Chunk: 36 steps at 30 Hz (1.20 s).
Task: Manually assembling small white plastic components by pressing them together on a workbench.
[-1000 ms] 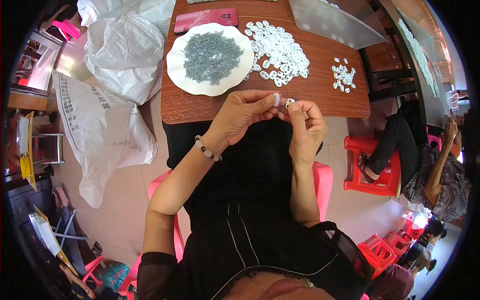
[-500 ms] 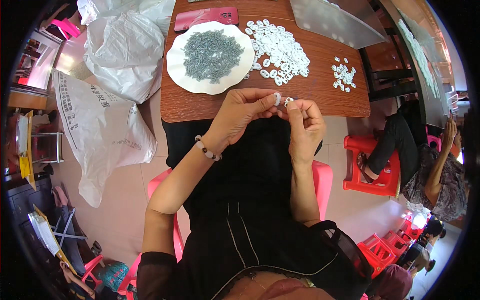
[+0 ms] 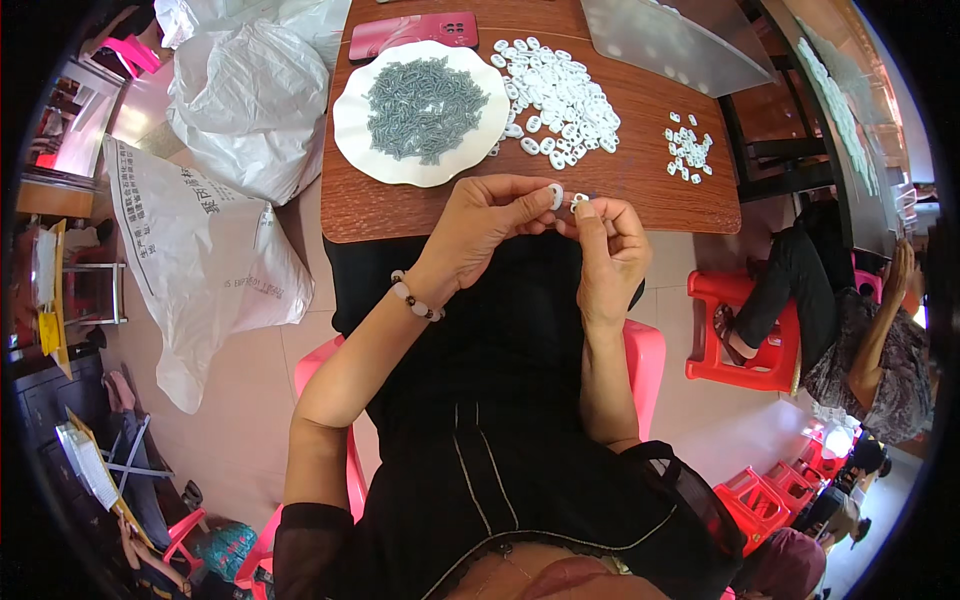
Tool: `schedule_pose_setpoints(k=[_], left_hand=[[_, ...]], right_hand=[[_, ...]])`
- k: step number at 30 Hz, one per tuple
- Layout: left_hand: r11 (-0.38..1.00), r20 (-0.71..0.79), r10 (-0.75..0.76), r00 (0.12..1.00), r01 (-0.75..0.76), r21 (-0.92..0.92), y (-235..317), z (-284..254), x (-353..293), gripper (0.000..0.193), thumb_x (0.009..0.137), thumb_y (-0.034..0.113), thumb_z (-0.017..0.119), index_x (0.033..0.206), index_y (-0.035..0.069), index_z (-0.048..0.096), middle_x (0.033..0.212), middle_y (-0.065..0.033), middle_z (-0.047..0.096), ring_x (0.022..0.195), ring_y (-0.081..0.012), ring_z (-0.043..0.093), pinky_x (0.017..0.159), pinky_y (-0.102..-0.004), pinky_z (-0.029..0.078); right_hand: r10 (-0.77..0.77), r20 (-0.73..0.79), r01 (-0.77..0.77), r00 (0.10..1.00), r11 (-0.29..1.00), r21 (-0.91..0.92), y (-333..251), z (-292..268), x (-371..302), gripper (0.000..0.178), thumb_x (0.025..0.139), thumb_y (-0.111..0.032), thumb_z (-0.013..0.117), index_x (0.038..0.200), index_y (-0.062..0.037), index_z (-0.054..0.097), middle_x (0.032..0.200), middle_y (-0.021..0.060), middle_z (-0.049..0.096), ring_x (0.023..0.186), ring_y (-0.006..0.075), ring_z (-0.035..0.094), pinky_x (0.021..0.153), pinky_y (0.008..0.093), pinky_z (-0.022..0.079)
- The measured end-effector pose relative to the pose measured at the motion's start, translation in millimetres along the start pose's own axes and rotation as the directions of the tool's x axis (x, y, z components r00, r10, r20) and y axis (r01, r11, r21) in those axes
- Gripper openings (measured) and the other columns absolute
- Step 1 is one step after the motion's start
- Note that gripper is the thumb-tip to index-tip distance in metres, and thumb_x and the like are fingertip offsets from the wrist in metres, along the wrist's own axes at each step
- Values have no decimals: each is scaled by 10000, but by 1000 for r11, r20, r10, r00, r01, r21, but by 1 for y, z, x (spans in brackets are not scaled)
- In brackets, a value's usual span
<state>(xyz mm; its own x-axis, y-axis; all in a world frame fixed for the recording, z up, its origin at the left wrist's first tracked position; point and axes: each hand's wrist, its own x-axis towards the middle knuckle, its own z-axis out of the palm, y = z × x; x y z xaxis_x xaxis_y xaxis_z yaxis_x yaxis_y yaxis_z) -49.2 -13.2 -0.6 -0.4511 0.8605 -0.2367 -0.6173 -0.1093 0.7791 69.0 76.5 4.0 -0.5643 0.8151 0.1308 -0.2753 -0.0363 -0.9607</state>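
Close together above the table's near edge, both my hands are closed in pinches. Between thumb and fingertips, my left hand (image 3: 485,222) grips a small white oval plastic piece (image 3: 556,197). My right hand (image 3: 608,255) pinches a smaller white piece with two holes (image 3: 579,204), a finger's width to the right of the oval. Something thin shows between the two pieces, too small to make out. Beyond my left hand, a white wavy-rimmed plate (image 3: 349,130) carries a heap of small grey screw-like pieces (image 3: 425,108). A pile of white oval pieces with holes (image 3: 565,100) lies beside it.
Smaller white pieces (image 3: 688,150) form a group on the right of the brown table (image 3: 450,215). A red phone (image 3: 412,36) lies behind the plate, and a translucent bin (image 3: 670,45) stands at the back right. White sacks (image 3: 245,110) fill the left floor. Another person sits near a red stool (image 3: 740,375).
My hands stay almost in place. The two white pieces in my fingertips have shifted only very slightly.
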Motion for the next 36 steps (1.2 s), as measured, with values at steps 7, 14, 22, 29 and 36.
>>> schedule_pose_setpoints(k=[7, 14, 22, 29, 36], left_hand=[[1000, -2, -10, 1000, 10, 23, -1, -2, 0, 252, 871, 180, 679, 1040, -6, 672, 854, -42, 676, 746, -79, 619, 689, -198, 509], [1000, -7, -10, 1000, 10, -4, -3, 0, 0, 249, 867, 185, 687, 1021, -10, 677, 832, -41, 669, 717, -76, 610, 672, -193, 509], [998, -19, 45, 999, -45, 37, -3, 1, -1, 249, 862, 169, 692, 1025, -19, 678, 854, -54, 677, 727, -74, 610, 661, -195, 507], [967, 9, 135, 991, -133, 218, -7, 4, -1, 245, 871, 157, 677, 1037, -22, 674, 871, -58, 684, 740, -76, 604, 675, -208, 493], [982, 71, 69, 995, -80, 171, 1, -3, -2, 243, 877, 178, 673, 1039, -1, 684, 859, -38, 682, 722, -68, 594, 670, -201, 493]], right_hand=[[17, -14, -18, 1000, 999, -31, 0, 0, -1, 71, 907, -36, 598, 868, 22, 584, 804, 51, 636, 701, 72, 587, 668, 200, 497], [4, -34, -5, 999, 1000, -15, 1, -1, -1, 69, 902, -36, 604, 862, 16, 582, 799, 48, 637, 704, 65, 587, 662, 188, 488], [-34, -39, 29, 999, 994, -108, 6, -3, -3, 67, 893, -36, 612, 865, 18, 583, 796, 39, 640, 680, 44, 577, 619, 160, 454], [-44, -15, 42, 999, 989, -141, 9, -3, -6, 61, 885, -29, 622, 872, 18, 586, 795, 26, 636, 679, 25, 557, 609, 147, 432], [134, 155, -137, 979, 990, 13, -4, -15, 1, 92, 876, -25, 630, 951, 17, 596, 874, 57, 642, 777, 76, 591, 684, 195, 478]])
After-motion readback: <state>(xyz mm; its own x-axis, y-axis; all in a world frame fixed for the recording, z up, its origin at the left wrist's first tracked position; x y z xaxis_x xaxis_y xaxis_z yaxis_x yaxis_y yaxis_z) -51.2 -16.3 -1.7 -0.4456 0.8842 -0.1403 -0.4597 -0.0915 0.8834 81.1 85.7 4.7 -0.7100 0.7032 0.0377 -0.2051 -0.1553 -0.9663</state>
